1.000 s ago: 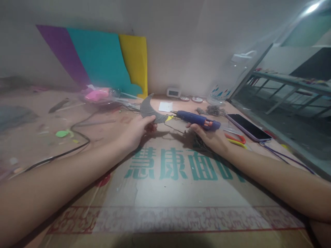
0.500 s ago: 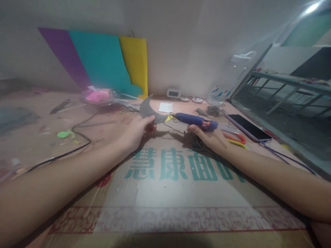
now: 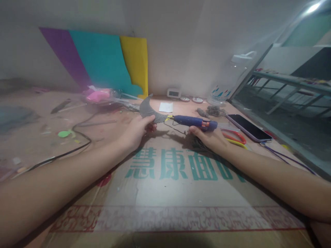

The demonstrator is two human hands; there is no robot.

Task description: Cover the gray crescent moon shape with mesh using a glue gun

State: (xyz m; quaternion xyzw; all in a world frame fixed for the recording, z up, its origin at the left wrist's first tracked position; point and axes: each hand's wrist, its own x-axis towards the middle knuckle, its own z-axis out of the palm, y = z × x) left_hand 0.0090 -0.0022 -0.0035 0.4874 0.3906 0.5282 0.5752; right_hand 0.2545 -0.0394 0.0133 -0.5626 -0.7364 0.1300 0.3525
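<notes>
My left hand (image 3: pixel 144 129) pinches a grey crescent-shaped piece (image 3: pixel 147 107) between thumb and fingers, above the printed cardboard. The crescent's right end has a small yellow tip (image 3: pixel 169 117). My right hand (image 3: pixel 207 135) is closed on a dark blue glue gun (image 3: pixel 190 121), whose nozzle points left and meets or nearly meets the yellow tip. A thin grey strand (image 3: pixel 174 128) runs from the crescent's right end toward my right hand. Beneath that hand lies some grey yarn (image 3: pixel 197 142), partly hidden.
Right of my right hand lie red and yellow handles (image 3: pixel 236 137) and a phone (image 3: pixel 248 127). Behind stand a small clock (image 3: pixel 173 93), a clear bottle (image 3: pixel 219 94) and more grey yarn (image 3: pixel 214 111). Left are a black cable (image 3: pixel 85 139) and a pink item (image 3: pixel 98 95).
The glue gun's nozzle has tilted and shifted slightly down along the yellow tip. My left hand and the crescent have hardly moved.
</notes>
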